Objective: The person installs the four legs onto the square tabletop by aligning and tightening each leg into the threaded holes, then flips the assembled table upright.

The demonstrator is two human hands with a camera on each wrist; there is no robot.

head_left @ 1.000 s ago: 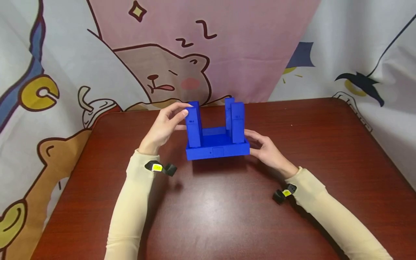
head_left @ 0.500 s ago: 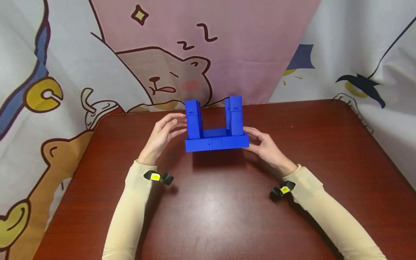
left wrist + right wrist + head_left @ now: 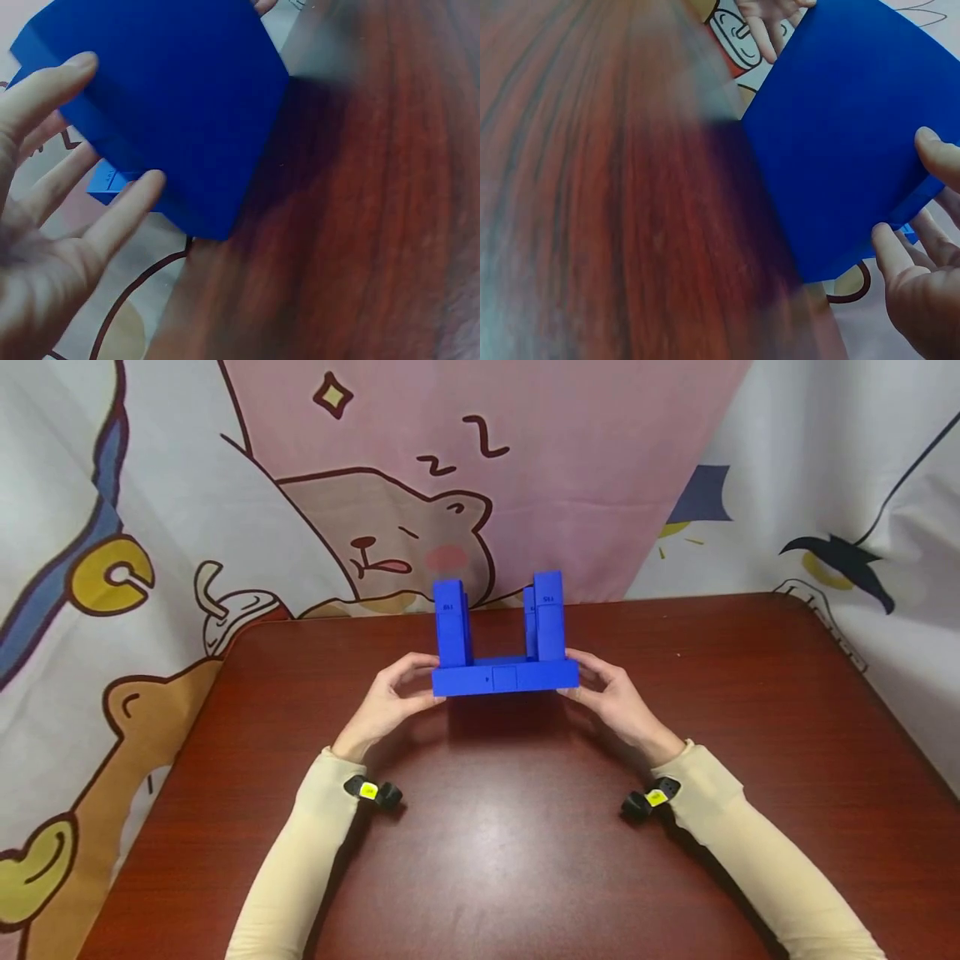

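A blue box-like base (image 3: 480,678) with upright blue posts is held up over the table, at the middle of the head view. The front left post (image 3: 451,627) and front right post (image 3: 550,618) bear small dark numbers, and another post shows behind the right one. My left hand (image 3: 386,706) grips the base's left end, thumb underneath. At the opposite end my right hand (image 3: 621,706) holds it the same way. Both wrist views show the flat blue underside (image 3: 187,97), with thumb and fingertips at its edge. Some fingers are hidden behind the base.
The dark red-brown wooden table (image 3: 510,843) spreads beneath, with the base's shadow on it. Behind its back edge hangs a curtain (image 3: 585,485) printed with cartoon bears. A small black wrist camera (image 3: 372,791) sits on each cream sleeve.
My left hand has slid down from the left post's top to the base's left end. The base has tipped, its front face rising in view. My right hand has kept its hold.
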